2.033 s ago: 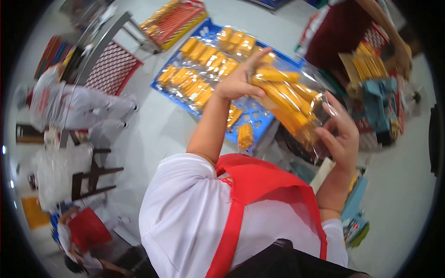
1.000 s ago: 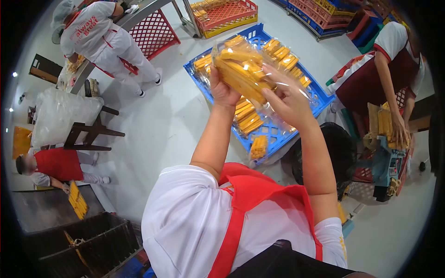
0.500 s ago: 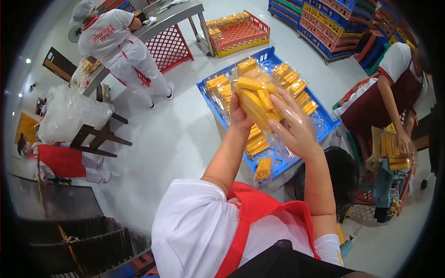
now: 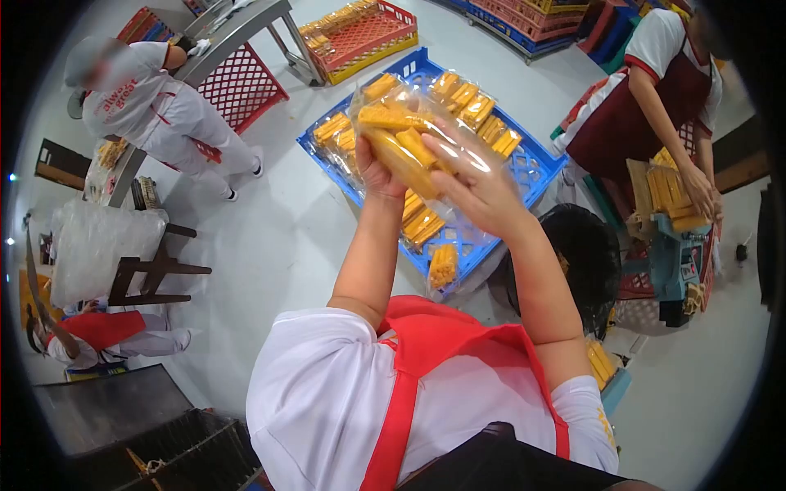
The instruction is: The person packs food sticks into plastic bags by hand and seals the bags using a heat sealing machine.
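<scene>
A clear plastic bag of yellow sticks (image 4: 399,143) is held up in front of me, over a blue crate (image 4: 536,176). My left hand (image 4: 378,169) grips the bag's left side from below, fingers partly hidden behind it. On the right side, my right hand (image 4: 479,184) is closed on the bag, its fingers lying across the plastic. Beneath, several bagged bundles (image 4: 475,106) of yellow sticks fill much of the crate, and one small bundle (image 4: 443,266) lies at its near corner.
A black bag (image 4: 577,254) stands right of the crate. Beyond it a co-worker (image 4: 655,98) handles yellow sticks at a blue-grey machine (image 4: 675,262). Another person (image 4: 155,106) stands at a metal table (image 4: 237,33). A red crate (image 4: 360,45) and dark wooden stand (image 4: 151,274) are also in view.
Since two seconds ago, the bag has turned and my right hand has moved from its far end onto its side. Over the last half second, the view has shifted and my grip looks much the same.
</scene>
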The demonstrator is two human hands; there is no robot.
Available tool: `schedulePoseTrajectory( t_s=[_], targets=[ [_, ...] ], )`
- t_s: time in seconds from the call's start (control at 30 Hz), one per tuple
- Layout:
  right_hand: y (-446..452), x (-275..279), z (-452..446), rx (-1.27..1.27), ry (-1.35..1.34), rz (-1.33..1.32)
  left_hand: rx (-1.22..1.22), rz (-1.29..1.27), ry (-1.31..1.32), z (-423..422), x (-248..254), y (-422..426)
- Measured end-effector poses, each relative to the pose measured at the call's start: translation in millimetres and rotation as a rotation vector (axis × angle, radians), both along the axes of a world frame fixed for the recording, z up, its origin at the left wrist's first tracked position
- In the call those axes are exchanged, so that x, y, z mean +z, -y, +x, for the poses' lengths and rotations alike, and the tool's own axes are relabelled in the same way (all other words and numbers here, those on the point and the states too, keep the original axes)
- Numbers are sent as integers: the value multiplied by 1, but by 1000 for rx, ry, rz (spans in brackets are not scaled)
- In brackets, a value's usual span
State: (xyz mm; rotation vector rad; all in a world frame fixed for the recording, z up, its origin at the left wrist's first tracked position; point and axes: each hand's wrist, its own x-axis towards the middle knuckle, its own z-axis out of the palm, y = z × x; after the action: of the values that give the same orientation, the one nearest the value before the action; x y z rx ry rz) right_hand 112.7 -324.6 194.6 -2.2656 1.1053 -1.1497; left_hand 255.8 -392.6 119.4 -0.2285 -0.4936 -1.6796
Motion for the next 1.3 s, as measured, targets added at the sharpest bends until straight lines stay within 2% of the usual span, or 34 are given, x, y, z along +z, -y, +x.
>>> schedulePoseTrajectory(
  t_s=[0.03,0.1,0.27,0.33,0.47,0.53,0.67,0.73,0.77,0.83,0.87,0.93,1.13,1.3],
  targets=[
    [1,-2,-1,-6,0,8,-6,8,0,-6,-5,-1],
    [3,-5,-4,-57,72,26,20,209,16,-21,-12,-1],
    [4,-13,-13,-72,78,60,-2,282,-11,-41,-13,-5],
    [4,-13,-14,-88,86,-28,-6,197,18,-42,-10,-3],
    [-2,1,-12,-91,-9,-42,11,93,-17,-39,-8,1],
    [-5,3,-12,-53,-73,-131,-148,-15,-167,-37,-4,2],
    [-1,2,-17,-8,-68,-201,-184,33,-104,-44,-5,5],
    [1,-5,-22,-60,-25,36,-219,96,-83,-51,-10,4],
    [2,-10,-23,-42,-18,23,-256,163,-61,-53,-11,4],
    [5,-22,-20,-177,210,145,-246,182,-48,-59,-14,1],
    [7,-22,-18,-149,227,144,-260,219,-48,-57,-17,-2],
    [9,-17,-18,-167,119,-80,-250,225,-59,-53,-11,-4],
    [11,-7,-23,-23,111,64,-264,220,-63,-50,-12,-4],
    [10,-11,-22,-47,153,83,-288,229,-69,-51,-10,-7]
  ],
)
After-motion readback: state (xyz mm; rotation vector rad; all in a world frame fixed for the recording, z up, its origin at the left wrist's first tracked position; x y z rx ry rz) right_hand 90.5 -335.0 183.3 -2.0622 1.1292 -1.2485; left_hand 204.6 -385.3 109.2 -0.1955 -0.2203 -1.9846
